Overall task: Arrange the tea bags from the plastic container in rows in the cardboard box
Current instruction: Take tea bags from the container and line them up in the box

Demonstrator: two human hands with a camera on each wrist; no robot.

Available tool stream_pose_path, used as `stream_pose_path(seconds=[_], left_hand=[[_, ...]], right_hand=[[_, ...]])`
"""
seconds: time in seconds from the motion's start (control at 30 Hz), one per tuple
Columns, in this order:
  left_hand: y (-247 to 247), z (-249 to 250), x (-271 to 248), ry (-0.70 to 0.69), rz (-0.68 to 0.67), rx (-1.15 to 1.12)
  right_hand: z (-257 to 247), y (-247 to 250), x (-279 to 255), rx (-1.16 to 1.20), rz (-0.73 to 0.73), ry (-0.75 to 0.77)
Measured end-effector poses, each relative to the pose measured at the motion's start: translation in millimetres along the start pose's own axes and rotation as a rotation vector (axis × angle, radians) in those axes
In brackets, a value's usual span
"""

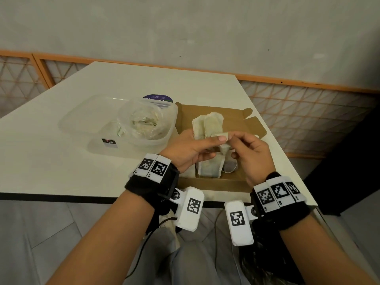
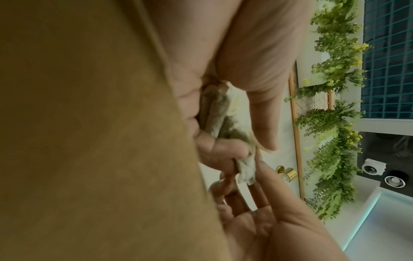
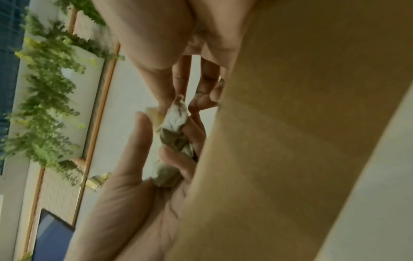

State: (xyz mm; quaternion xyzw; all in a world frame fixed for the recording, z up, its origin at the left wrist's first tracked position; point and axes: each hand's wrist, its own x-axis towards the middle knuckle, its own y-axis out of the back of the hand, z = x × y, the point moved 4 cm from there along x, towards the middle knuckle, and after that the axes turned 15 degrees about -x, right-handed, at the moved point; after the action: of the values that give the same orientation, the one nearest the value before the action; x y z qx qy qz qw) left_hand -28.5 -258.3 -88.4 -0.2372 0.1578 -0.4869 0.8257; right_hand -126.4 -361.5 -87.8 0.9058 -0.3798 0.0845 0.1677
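We are holding a bunch of tea bags (image 1: 207,125) in our left hand (image 1: 186,150) over the cardboard box (image 1: 216,184); our right hand (image 1: 249,153) is pinching one bag's end. Risk: tangled strings dragging neighbours out, spoiling rows. Plastic container (image 1: 144,122) sitting left of the box.

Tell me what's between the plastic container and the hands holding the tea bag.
In the head view, only bare table lies between the plastic container and the left hand; both hands hold the tea bag.
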Motion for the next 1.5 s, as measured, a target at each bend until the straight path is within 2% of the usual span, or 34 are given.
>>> stream_pose_path(seconds=[0.13,0.3,0.43,0.6,0.8,0.9,0.97,1.03,1.13,1.27,1.43,1.5], left_hand=[[2,-1,2,-0.024,0.062,0.023],[2,0,2,-0.046,0.103,0.026],[-2,0,0,-0.027,0.061,0.056],[1,1,0,-0.043,0.063,0.044],[2,2,1,-0.059,0.096,-0.014],[2,2,2,-0.060,0.115,-0.010],[1,2,1,-0.057,0.115,0.011],[1,1,1,-0.048,0.108,0.046],[0,1,0,-0.035,0.106,0.077],[1,2,0,-0.043,0.130,0.061],[1,3,0,-0.062,0.142,0.023],[2,4,0,-0.069,0.150,0.007]], right_hand=[[2,4,3,0.119,0.068,-0.095],[-2,-3,-2,-0.008,-0.113,0.048],[-4,-4,-4,-0.006,-0.089,0.046],[-1,-1,-3,0.100,-0.062,-0.068],[2,7,3,0.432,0.026,-0.300],[3,9,4,0.470,-0.001,-0.313],[0,7,3,0.389,-0.075,-0.267],[-5,7,4,0.206,-0.116,-0.226],[-18,21,13,-0.128,-0.077,-0.147],[-37,58,34,-0.393,-0.066,-0.077],[-42,78,42,-0.743,-0.243,-0.099],[-42,78,40,-0.879,-0.360,-0.117]])
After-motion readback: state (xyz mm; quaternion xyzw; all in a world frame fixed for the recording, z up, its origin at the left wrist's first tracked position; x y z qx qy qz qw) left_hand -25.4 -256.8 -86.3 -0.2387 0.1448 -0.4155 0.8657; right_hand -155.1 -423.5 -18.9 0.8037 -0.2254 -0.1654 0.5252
